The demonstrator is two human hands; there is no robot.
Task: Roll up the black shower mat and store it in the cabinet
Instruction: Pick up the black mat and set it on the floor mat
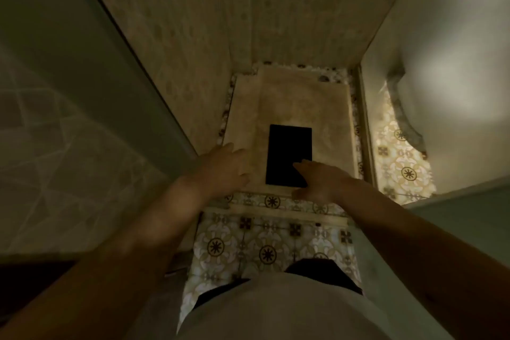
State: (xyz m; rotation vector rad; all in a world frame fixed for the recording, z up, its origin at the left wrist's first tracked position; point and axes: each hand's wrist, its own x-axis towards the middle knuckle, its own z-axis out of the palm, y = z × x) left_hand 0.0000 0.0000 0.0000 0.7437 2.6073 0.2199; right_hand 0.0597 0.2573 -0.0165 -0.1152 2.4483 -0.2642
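The black shower mat [287, 152] lies flat and unrolled on the beige shower floor [325, 107], a dark rectangle with its near edge by the tiled threshold. My left hand [225, 167] hovers just left of the mat, fingers spread, holding nothing. My right hand [317, 178] reaches over the mat's near right corner, fingers apart and pointing at it; I cannot tell whether it touches the mat. No cabinet shows clearly in the head view.
Tiled shower walls [262, 14] close in ahead and a glass panel [116, 69] at the left. A patterned tile floor [265, 246] and threshold strip [276, 212] lie under me. A white toilet [452, 91] stands at the right behind a partition.
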